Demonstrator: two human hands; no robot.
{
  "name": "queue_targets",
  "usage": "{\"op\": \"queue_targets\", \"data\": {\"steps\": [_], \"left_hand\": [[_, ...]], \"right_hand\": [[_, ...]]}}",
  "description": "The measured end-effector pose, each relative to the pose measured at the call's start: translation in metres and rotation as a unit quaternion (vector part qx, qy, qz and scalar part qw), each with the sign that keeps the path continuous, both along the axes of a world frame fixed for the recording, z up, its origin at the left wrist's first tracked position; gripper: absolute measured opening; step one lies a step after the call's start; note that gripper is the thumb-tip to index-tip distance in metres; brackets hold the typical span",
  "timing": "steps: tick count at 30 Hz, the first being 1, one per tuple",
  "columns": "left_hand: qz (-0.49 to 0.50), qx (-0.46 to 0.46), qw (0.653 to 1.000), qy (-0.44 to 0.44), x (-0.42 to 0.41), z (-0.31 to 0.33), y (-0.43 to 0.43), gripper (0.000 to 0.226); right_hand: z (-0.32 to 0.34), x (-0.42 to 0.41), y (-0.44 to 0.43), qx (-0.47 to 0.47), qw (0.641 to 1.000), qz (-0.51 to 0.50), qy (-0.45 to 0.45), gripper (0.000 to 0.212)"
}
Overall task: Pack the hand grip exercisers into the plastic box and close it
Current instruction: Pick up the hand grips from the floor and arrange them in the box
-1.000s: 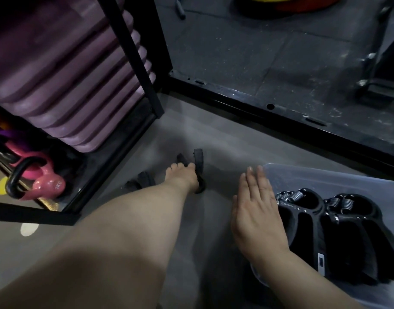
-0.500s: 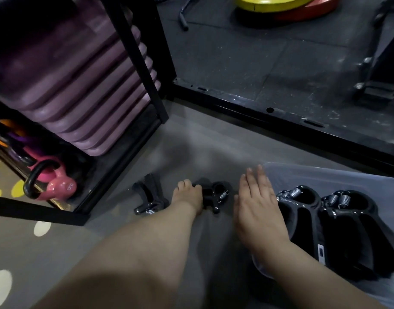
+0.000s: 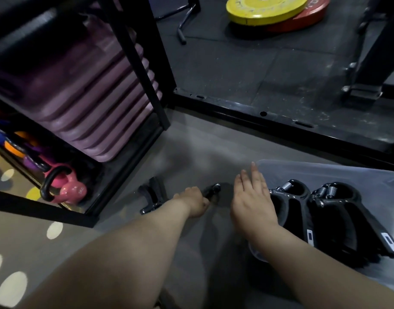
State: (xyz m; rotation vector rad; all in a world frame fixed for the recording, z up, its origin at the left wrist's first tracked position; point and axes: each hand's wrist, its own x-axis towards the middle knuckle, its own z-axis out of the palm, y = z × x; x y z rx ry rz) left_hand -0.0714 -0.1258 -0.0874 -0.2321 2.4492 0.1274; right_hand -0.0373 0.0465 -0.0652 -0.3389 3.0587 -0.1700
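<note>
Gripping a black exerciser (image 3: 211,191) in the left hand (image 3: 194,202), low and just left of centre in the frame, with fingers curling round one handle and the metal end poking out toward the right. Blurring too much there for telling whether touching the grey floor (image 3: 191,152) or hanging just above.

Laying the right hand (image 3: 251,197) flat, fingers straight and together, gripping nothing, over the left rim of the clear box (image 3: 325,172) at lower right.

Keeping two more in that open box, side by side: the left boxed exerciser (image 3: 289,197) just beside the right hand, and the right boxed exerciser (image 3: 338,201) next to it, both with springs pointing toward the top of the frame and handles running down toward the bottom edge.

Leaving a loose exerciser (image 3: 152,196) lying on the floor just left of the left hand, near the foot of the rack (image 3: 144,63).

Sharing the frame with that black rack at upper left, stacking purple steps (image 3: 91,97) inside, and with a pink kettlebell (image 3: 68,189) sitting low at its left end.

Showing, at the top right, a yellow plate (image 3: 267,8) lying partly over a red plate (image 3: 312,16) on the black mat (image 3: 258,63), well apart from both hands.
</note>
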Motion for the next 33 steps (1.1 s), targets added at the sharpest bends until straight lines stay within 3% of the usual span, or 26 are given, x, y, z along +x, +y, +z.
{"op": "queue_targets", "data": {"steps": [4,7,11,13,15,18,21,24,26,29,33], "left_hand": [[0.008,0.028,0.999,-0.041,0.004,0.038,0.002,0.038],[0.027,0.039,0.999,-0.012,0.005,0.07,0.012,0.046],[0.136,0.121,0.982,0.053,0.012,0.107,0.027,0.041],[0.206,0.186,0.957,0.083,0.022,0.12,0.035,0.043],[0.293,0.283,0.908,0.103,0.034,0.129,0.044,0.047],[0.334,0.372,0.858,0.118,0.054,0.144,0.058,0.036],[0.302,0.391,0.855,0.157,0.062,0.154,0.073,0.046],[0.257,0.392,0.866,0.174,0.066,0.158,0.091,0.054],[0.219,0.386,0.878,0.178,0.073,0.166,0.105,0.051],[0.154,0.384,0.894,0.17,0.082,0.172,0.122,0.035],[0.121,0.403,0.901,0.104,0.09,0.165,0.136,0.034]], "right_hand": [[0.02,-0.003,0.005,0.003,0.996,0.024,-0.084,0.067],[0.04,-0.007,0.013,-0.008,0.988,0.046,-0.145,0.064],[0.048,-0.005,0.025,-0.03,0.987,0.076,-0.141,0.063],[0.05,-0.001,0.031,-0.043,0.983,0.094,-0.152,0.067],[0.057,0.007,0.036,-0.085,0.975,0.097,-0.181,0.069],[0.077,0.018,0.044,-0.235,0.958,0.026,-0.161,0.036],[0.102,0.028,0.042,-0.401,0.891,-0.058,-0.204,0.04],[0.12,0.036,0.04,-0.552,0.764,-0.139,-0.304,0.047],[0.131,0.04,0.048,-0.598,0.707,-0.175,-0.335,0.042],[0.135,0.042,0.067,-0.634,0.67,-0.195,-0.332,0.037],[0.128,0.043,0.096,-0.621,0.666,-0.218,-0.35,0.03]]}}
